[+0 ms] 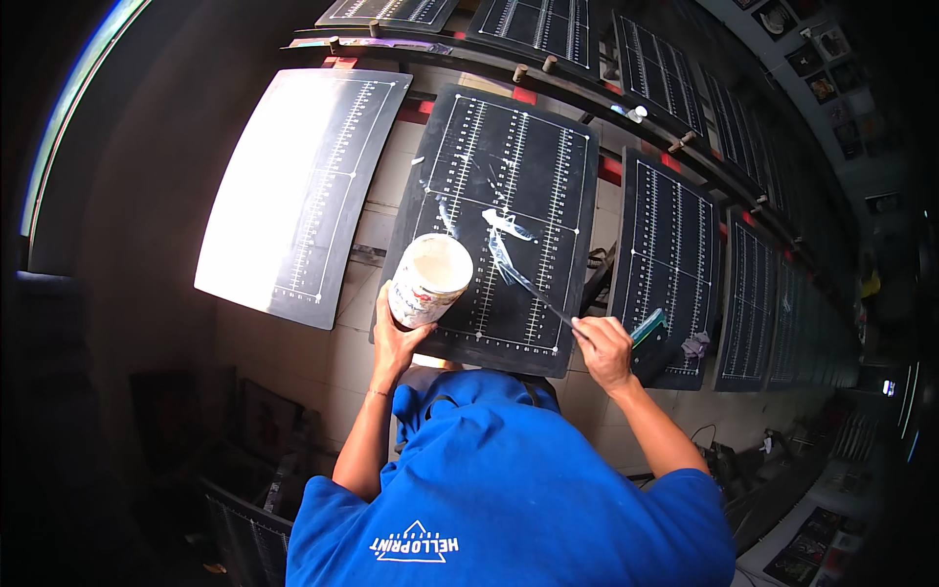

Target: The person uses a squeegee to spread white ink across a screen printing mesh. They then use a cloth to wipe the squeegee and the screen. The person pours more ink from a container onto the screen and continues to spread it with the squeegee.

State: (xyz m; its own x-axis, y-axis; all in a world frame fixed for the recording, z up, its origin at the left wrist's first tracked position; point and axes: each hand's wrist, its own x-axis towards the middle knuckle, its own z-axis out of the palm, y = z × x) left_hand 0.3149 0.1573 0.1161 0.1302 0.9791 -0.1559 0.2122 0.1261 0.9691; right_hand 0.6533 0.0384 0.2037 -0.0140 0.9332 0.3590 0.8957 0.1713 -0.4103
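The left hand [394,338] has its fingers wrapped round a tub [430,279] of white paste, likely heavy and slippery, at the board's [548,166] near-left corner, while the right hand's [604,349] fingers pinch a thin stiff stick [533,289].

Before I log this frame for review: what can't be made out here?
Head view only:
- Left hand: fingers hidden behind the white tub.
- Right hand: its grip covers the stick's handle end.
- Dark board: scale marks too small to read.
- Lower left corner: too dark to tell.

Blue short-sleeved shirt [509,489], white printed logo, bare forearms
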